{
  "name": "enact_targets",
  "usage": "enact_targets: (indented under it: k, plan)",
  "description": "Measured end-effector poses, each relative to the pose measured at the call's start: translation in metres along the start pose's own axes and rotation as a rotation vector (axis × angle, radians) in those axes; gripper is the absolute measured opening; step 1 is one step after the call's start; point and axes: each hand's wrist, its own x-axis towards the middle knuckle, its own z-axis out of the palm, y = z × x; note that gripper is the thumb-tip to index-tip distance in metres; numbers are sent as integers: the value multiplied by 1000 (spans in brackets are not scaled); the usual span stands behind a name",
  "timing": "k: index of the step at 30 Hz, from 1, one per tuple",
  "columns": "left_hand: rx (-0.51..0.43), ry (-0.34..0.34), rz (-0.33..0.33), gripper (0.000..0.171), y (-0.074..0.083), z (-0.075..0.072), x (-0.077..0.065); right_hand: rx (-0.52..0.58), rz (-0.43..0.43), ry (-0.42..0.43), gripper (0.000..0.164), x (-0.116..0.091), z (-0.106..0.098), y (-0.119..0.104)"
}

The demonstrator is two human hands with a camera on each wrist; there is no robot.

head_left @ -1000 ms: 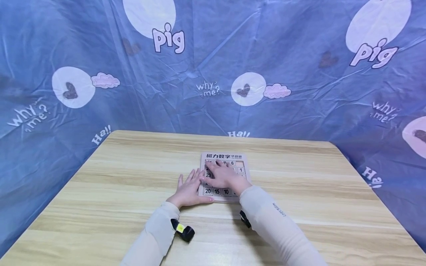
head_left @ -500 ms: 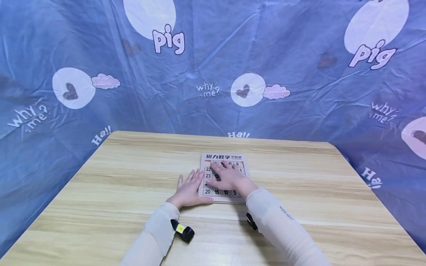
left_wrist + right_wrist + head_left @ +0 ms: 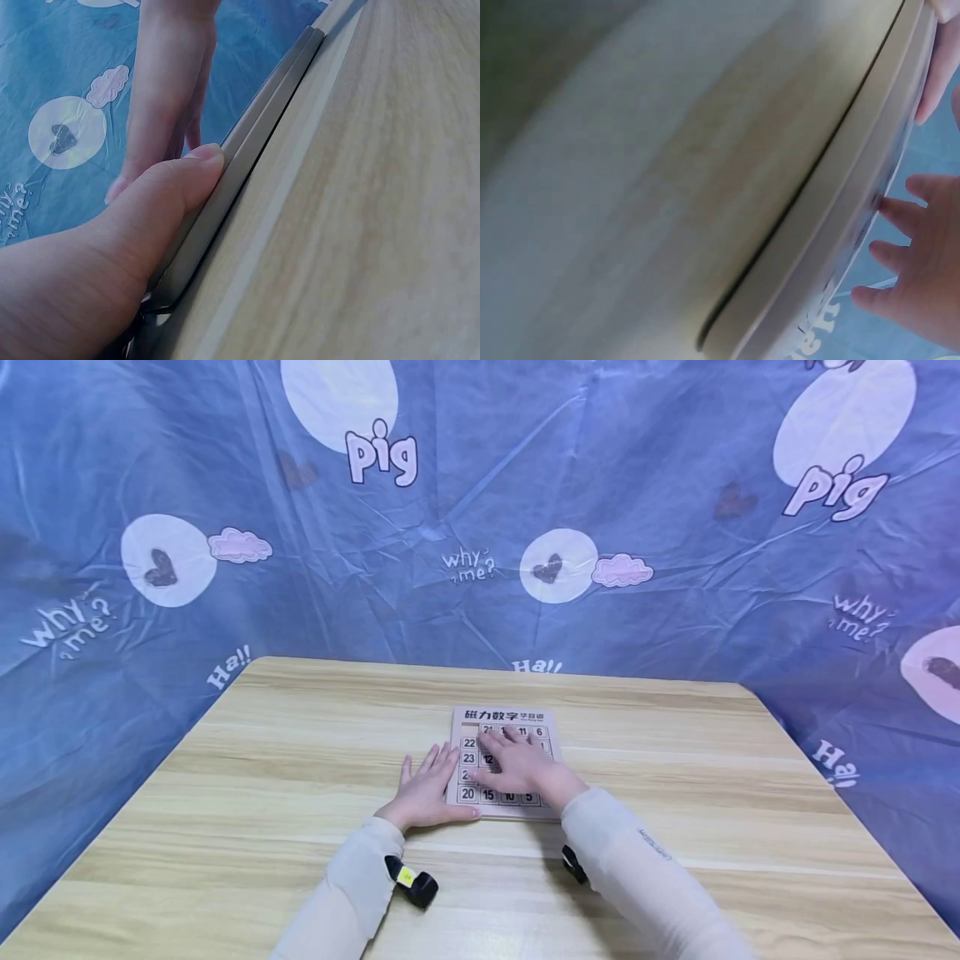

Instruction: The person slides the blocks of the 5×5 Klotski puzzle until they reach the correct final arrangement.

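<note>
A pale sliding number puzzle (image 3: 517, 811) lies flat on the table, its numbered tiles set in rows under a printed title. In the top left corner of the grid is a bare slot (image 3: 470, 727). My left hand (image 3: 423, 796) braces the board's near left corner, fingers spread along the left side and the thumb (image 3: 184, 178) against the front edge. Over the tiles is my right hand (image 3: 519, 765), its fingers spread; the index fingertip (image 3: 889, 206) meets the board's face in the right wrist view. Several middle tiles are hidden beneath it.
The wood-grain table (image 3: 300, 743) extends around the board on all sides. Behind it hangs a blue printed cloth (image 3: 480, 493). A black wrist camera (image 3: 415, 882) sits at the left sleeve, and another camera (image 3: 573, 863) at the right.
The top row of tiles has slid right, so the bare slot has passed from the top right corner to the top left. My right hand shifted right; the left stayed put.
</note>
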Motion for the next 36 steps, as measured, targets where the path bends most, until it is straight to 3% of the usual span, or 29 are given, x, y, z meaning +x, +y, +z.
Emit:
enact_targets:
  k: [11, 15, 23, 36]
  plan:
    - [13, -8, 1, 104, 1, -2, -1, 18, -292, 27, 73, -45, 3, -25]
    - [17, -2, -3, 105, 1, -1, -1, 35, -350, 16, 69, -55, 6, -33]
    - [29, 0, -5, 106, 1, 0, -2, 24, -331, 18, 71, -57, 6, -36]
    - [27, -6, -1, 100, 1, 0, -1, -16, -257, -5, 76, -41, 6, -34]
